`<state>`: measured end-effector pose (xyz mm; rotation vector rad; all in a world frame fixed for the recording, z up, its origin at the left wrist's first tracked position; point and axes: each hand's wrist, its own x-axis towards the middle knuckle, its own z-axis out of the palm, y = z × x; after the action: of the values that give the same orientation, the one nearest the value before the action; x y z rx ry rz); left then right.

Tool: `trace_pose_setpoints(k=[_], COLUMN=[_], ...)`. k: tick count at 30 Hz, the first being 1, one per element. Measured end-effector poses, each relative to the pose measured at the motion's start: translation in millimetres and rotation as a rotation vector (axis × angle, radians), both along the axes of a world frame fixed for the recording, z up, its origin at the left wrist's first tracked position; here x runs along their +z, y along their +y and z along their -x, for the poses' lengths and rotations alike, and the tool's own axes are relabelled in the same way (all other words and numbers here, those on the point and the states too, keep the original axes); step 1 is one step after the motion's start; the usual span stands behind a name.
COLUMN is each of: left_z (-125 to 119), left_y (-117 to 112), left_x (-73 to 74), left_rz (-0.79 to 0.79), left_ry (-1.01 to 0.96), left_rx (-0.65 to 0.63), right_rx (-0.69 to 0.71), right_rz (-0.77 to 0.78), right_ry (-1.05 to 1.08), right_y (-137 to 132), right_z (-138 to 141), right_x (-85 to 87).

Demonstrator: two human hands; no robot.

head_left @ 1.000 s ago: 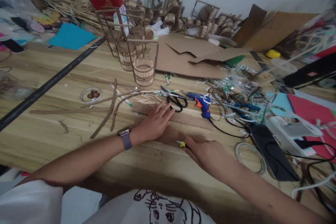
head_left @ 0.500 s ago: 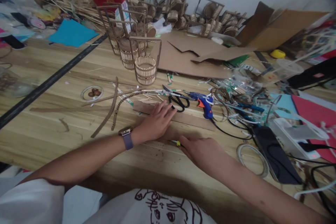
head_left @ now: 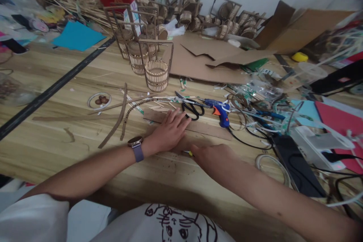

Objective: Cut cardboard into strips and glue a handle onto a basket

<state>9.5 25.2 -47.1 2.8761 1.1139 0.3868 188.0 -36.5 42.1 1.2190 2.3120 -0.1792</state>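
My left hand [head_left: 168, 131] lies flat with fingers stretched out on a brown cardboard strip [head_left: 210, 129] on the wooden table [head_left: 56, 140]. A watch with a purple band sits on that wrist. My right hand [head_left: 212, 159] is closed around a small yellow-tipped tool [head_left: 189, 153], whose tip rests at the strip's near edge just below my left hand. Most of the tool is hidden inside the fist.
Black scissors [head_left: 191, 108] and a blue glue gun [head_left: 219, 110] lie just beyond the strip. Small slatted baskets [head_left: 155, 75] stand behind them, with cardboard sheets [head_left: 204, 64] further back. Cables, a black device [head_left: 295, 168] and a tape ring [head_left: 272, 164] crowd the right side.
My right hand with the yellow-tipped tool has slid left along the strip's near edge, closer to my left hand. My left hand stays pressed in place.
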Motion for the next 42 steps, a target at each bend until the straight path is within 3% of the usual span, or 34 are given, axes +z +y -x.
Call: trace_pose_setpoints(k=[9, 16, 23, 29, 42], left_z=[1, 1, 3, 3, 4], left_y=[0, 0, 0, 0, 1], left_x=[-0.6, 0.1, -1.7, 1.5, -2.1], left_rz=[-0.015, 0.004, -0.011, 0.006, -0.023], left_ry=[0.004, -0.009, -0.037, -0.026, -0.028], left_rx=[-0.013, -0.012, -0.032, -0.038, -0.042], right_rx=[0.030, 0.021, 0.032, 0.000, 0.022], right_rz=[-0.033, -0.029, -0.093, -0.017, -0.100], right_ry=[-0.040, -0.059, -0.054, -0.125, -0.097], right_y=[-6, -8, -14, -14, -22], right_z=[-20, -32, -49, -56, -80], right_x=[-8.4, -0.7, -11.8, -5.4, -8.4])
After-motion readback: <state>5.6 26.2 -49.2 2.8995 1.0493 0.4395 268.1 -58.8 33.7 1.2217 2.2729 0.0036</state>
